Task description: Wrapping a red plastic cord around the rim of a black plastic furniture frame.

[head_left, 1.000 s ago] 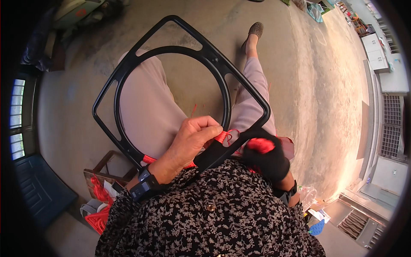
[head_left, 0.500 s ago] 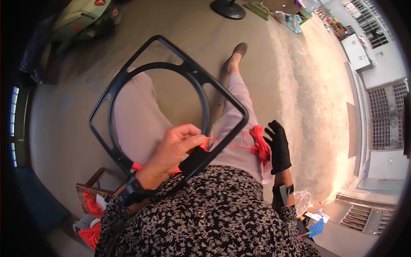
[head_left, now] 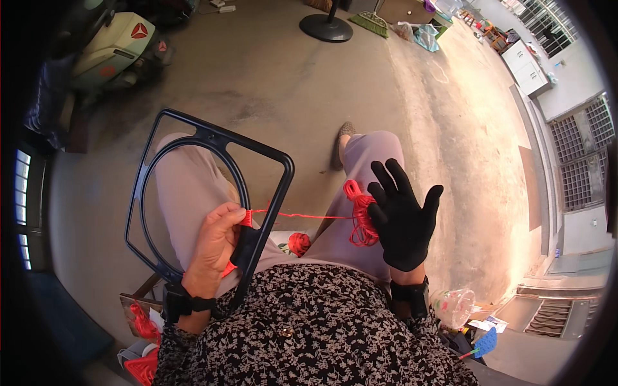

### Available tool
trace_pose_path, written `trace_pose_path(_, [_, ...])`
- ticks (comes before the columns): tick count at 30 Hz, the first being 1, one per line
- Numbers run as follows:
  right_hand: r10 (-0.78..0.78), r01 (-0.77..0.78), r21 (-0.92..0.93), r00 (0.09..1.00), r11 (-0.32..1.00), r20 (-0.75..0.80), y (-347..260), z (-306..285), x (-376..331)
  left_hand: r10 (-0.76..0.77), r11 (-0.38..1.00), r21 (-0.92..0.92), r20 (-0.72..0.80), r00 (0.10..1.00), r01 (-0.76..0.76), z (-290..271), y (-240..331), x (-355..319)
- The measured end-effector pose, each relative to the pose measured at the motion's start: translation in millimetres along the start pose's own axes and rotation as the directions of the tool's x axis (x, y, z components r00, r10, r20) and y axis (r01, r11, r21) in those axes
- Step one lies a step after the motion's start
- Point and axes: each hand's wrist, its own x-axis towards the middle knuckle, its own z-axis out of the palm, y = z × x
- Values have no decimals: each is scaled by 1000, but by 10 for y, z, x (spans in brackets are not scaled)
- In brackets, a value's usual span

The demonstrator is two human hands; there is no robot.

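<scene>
My bare left hand point(head_left: 215, 238) grips the inner ring of a black frame point(head_left: 209, 136), a rounded square around a large round opening. Its thumb and fingers pinch the ring where red cord point(head_left: 247, 219) is wound tightly round it. From there a thin red strand point(head_left: 302, 215) runs right to a looped red cord bundle point(head_left: 362, 219) over my right thigh. Beside that bundle is my right hand point(head_left: 405, 225) in a black glove, fingers spread; whether it touches the loops I cannot tell. A red cord ball point(head_left: 299, 244) lies between my thighs.
At lower left, more red cord point(head_left: 143, 321) hangs by a wooden edge. A clear plastic container point(head_left: 454, 305) and a blue flyswatter point(head_left: 484, 343) are at lower right. Farther off stand a scooter point(head_left: 112, 55), a round black base point(head_left: 326, 28) and a green broom point(head_left: 369, 24).
The frame has moved left and down with my left hand. My gloved right hand has spread its fingers and come left to the bundle. The strand between is longer, and the red ball now shows.
</scene>
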Motion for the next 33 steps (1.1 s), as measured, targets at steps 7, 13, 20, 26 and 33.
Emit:
trace_pose_path(7, [66, -66, 85, 998, 994, 11, 238, -87, 59, 4, 998, 55, 29, 1000, -6, 26, 17, -35])
trace_pose_path(13, [40, -53, 136, 994, 989, 99, 271, -145, 81, -6, 997, 81, 80, 997, -1, 155, 95, -16])
trace_pose_path(20, [18, -38, 187, 994, 982, 104, 278, -256, 117, 11, 999, 44, 93, 996, -15, 30, 37, 97])
trace_pose_path(26, [21, -33, 161, 997, 986, 74, 294, -229, 150, 15, 998, 57, 106, 994, -21, -7, 32, 152])
trace_pose_path(33, [79, -87, 152, 995, 985, 59, 236, -205, 93, 13, 999, 27, 110, 994, -16, -46, 10, 161])
